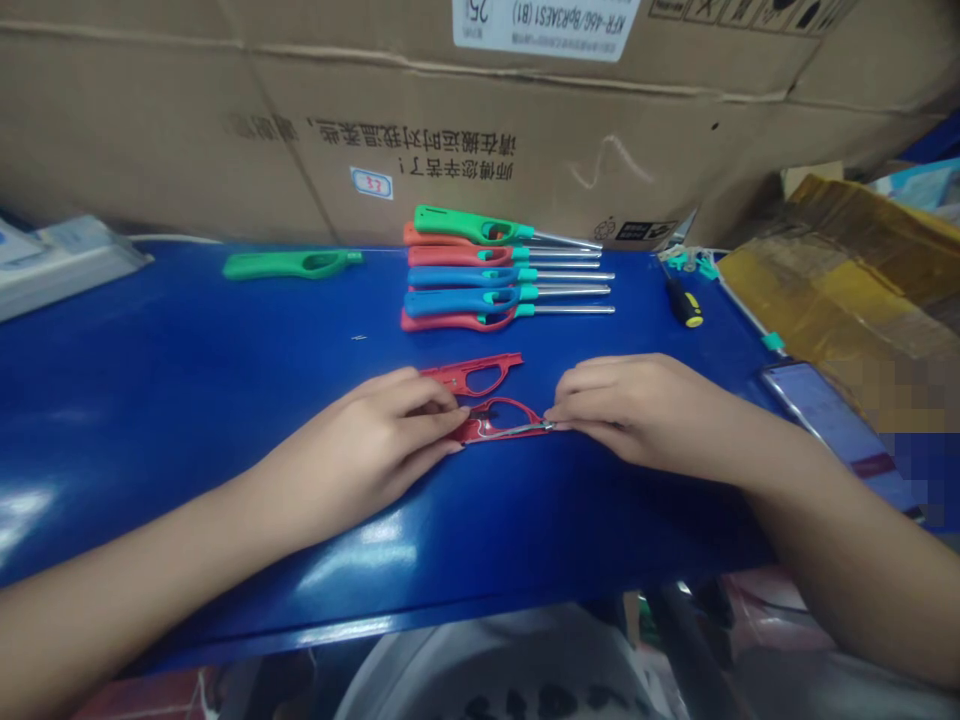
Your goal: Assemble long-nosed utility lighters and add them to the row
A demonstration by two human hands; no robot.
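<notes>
My left hand (394, 428) pinches the rear of an opened red lighter shell half (474, 430), which lies on the blue table with its inside up. Dark small parts sit near its trigger opening, and a thin grey tube (517, 430) runs along its lower edge. At the front end of that shell, the closed fingertips of my right hand (619, 408) grip the tube's tip. Just beyond lies the matching red shell half (484, 376), its rear partly behind my left fingers.
Several assembled lighters (465, 278) in green, red and blue are stacked at the back. A green lighter body (289, 264) lies left of them. On the right are a screwdriver (684, 302), small turquoise parts (701, 263) and a phone (832, 415). A large cardboard box (300, 110) stands behind.
</notes>
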